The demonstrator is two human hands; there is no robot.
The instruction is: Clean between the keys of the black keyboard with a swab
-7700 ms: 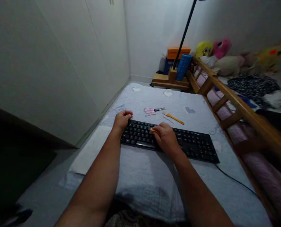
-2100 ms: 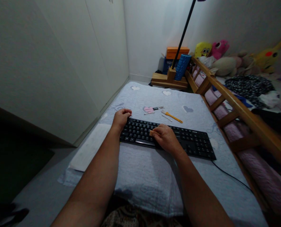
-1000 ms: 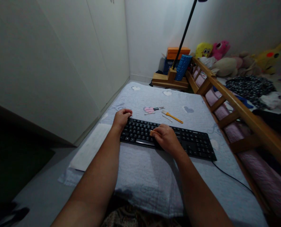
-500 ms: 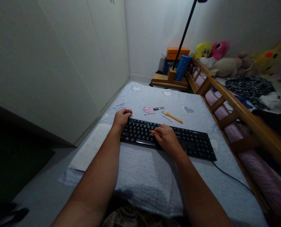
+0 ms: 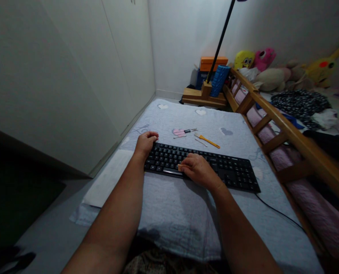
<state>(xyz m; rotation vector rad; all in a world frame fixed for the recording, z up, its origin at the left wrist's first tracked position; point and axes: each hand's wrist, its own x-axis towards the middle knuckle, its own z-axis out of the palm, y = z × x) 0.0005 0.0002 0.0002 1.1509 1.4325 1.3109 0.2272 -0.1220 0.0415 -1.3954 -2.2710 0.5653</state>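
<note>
**Black keyboard, steadied at one end and worked at the middle**

Black and low, the keyboard [image 5: 200,167] lies across a pale blue quilt [image 5: 169,213] printed with hearts, its cable [image 5: 280,215] trailing off from the right end toward the wooden bed rail [image 5: 286,129].

The left hand [image 5: 146,142] rests curled over the far left corner of the keyboard, fingers folded onto its top edge. That grip looks closed on the corner itself, probably to keep the board from sliding on the soft quilt.

The right hand [image 5: 196,170] sits over the middle keys, near the front edge. Its fingers pinch a small tan piece [image 5: 180,167] (what it is cannot be made out) and hold it against the keys, so this grip is closed on that piece. The hand lies low and flat, which suits pressing or rubbing something along a row of keys.

Just beyond the keyboard, well within reach, a few small tools lie on the quilt: an orange-handled brush [image 5: 208,140], a thin pale stick [image 5: 201,142] beside it, and a dark-handled tool [image 5: 186,131] resting on a pink heart in the print. They lie apart from one another and from both hands.

A folded white sheet [image 5: 109,179] lies beside the quilt's left edge. Plush toys [image 5: 260,61] crowd the bed on the right.
</note>
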